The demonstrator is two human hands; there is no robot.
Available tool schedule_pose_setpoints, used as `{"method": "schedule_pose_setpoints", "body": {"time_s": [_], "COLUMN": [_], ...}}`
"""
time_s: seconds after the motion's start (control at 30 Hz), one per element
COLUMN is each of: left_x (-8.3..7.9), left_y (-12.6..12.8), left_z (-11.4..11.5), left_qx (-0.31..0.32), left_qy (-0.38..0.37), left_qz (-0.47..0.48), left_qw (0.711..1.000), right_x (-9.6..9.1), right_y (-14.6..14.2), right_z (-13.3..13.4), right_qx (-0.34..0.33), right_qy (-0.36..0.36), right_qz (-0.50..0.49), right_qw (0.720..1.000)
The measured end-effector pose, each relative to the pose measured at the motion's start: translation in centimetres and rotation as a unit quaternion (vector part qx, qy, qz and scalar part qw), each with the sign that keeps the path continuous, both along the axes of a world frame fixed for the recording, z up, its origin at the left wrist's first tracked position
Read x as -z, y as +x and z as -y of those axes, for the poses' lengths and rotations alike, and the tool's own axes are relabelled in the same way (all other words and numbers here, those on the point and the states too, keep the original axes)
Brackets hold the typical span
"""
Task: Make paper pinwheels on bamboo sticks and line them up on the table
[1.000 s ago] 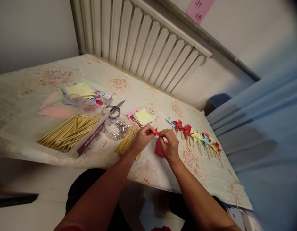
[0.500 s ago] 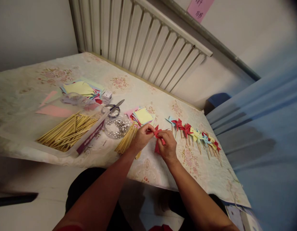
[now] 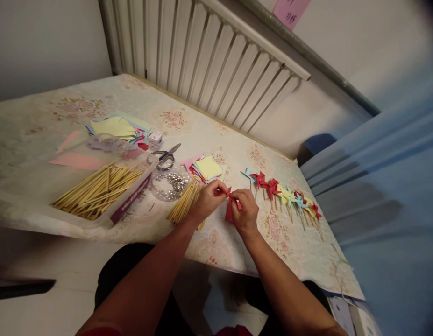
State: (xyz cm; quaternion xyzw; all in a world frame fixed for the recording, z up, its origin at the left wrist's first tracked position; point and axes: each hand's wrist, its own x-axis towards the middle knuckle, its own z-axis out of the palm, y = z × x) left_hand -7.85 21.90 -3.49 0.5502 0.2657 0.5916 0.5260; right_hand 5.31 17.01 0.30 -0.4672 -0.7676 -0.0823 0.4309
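Note:
Between my two hands is a piece of red paper (image 3: 229, 191), folded in toward its middle and largely covered by fingers. My left hand (image 3: 211, 198) pinches its left side. My right hand (image 3: 244, 210) is closed on the right side, fingertips close to the left ones; a thin pin-like line (image 3: 243, 188) shows near its knuckles. Another patch of red paper (image 3: 229, 213) shows beneath the right hand. Just left of my left hand lies a bundle of thin wooden sticks (image 3: 184, 204), with a stack of coloured paper squares (image 3: 207, 168) behind it.
A round clear dish of metal pins (image 3: 171, 185) stands beside the scissors (image 3: 166, 156). Farther left is a plastic box (image 3: 107, 218) of sticks, with cut paper (image 3: 113, 128) and a small white box (image 3: 155, 139) behind. Finished paper pinwheels (image 3: 272, 189) lie in a row at right.
The red paper's points, spread out before, are now drawn together between my fingertips. My left fingers have moved slightly right, closer to the right hand.

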Motion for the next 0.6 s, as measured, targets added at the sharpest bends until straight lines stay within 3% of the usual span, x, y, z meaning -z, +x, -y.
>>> {"method": "schedule_pose_setpoints", "body": {"time_s": [0.6], "left_x": [-0.69], "left_y": [0.05], "left_z": [0.54], "left_qx": [-0.025], "left_qy": [0.036], "left_qz": [-0.008], "left_qw": [0.999], "right_x": [0.20], "right_y": [0.17], "right_z": [0.36], "right_qx": [0.016], "right_qy": [0.001], "right_qz": [-0.009], "right_qw": [1.000]}}
